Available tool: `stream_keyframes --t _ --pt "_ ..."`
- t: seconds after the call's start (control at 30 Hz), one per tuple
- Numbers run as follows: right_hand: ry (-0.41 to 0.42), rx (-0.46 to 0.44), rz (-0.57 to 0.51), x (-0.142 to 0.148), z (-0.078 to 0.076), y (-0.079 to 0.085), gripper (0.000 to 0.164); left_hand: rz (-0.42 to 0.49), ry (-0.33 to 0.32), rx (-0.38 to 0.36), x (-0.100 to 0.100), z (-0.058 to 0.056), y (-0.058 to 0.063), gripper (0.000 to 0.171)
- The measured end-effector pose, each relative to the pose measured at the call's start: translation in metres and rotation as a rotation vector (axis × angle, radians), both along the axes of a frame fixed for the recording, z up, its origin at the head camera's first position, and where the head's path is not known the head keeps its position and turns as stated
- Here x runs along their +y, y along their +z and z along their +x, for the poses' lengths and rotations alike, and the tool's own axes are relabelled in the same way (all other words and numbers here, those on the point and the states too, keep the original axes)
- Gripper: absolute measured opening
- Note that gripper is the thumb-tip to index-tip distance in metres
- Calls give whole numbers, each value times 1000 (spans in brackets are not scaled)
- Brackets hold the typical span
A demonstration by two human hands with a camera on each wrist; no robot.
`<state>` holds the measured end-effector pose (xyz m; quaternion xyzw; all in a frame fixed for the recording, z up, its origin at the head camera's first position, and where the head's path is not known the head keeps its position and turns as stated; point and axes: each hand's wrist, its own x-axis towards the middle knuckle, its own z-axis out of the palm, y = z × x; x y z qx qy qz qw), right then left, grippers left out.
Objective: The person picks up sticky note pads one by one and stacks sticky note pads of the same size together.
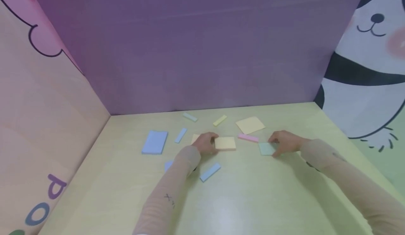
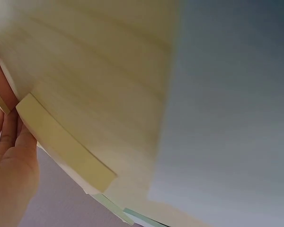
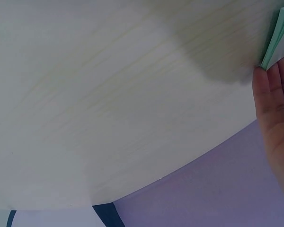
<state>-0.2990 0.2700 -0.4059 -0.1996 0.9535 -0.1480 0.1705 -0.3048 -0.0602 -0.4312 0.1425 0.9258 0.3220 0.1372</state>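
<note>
My left hand (image 1: pixel 206 143) is at the left end of a pale yellow sticky note pad (image 1: pixel 225 143), pinching it between thumb and fingers. In the left wrist view that pad's pinkish edge (image 2: pixel 4 85) shows at the fingertips. Another cream pad (image 1: pixel 195 137) lies partly hidden behind this hand. To the right, my right hand (image 1: pixel 286 143) grips a light green sticky note pad (image 1: pixel 265 149), thumb at the near side and fingers at the far side. The right wrist view shows the green pad's layered edge (image 3: pixel 274 40) against the fingers. A narrow pink strip pad (image 1: pixel 248 138) lies between both hands.
A large blue pad (image 1: pixel 155 142) lies at the left, and another blue piece (image 1: pixel 168 165) is partly under the left forearm. Blue strips (image 1: pixel 210 172), a yellow strip (image 1: pixel 219 120), a pale green strip (image 1: pixel 190 116) and a cream square (image 1: pixel 250 125) are spread around. A purple wall (image 1: pixel 202 52) borders the back.
</note>
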Motion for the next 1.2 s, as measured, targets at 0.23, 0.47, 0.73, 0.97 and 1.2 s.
stream_keyframes --t 0.23,0.47,0.73,0.97,1.2 --pt "34 34 13 -2 1 1 59 -10 -3 13 0 0 -1 65" --pt "22 28 14 -4 1 2 60 -8 -5 9 0 1 3 65" --pt "25 51 28 -5 -1 4 60 3 -23 22 -2 3 3 63" --pt "16 37 24 -9 -2 10 59 9 -32 37 -3 3 3 62" --pt "62 89 -39 -22 0 19 53 -1 -30 37 -1 2 2 63"
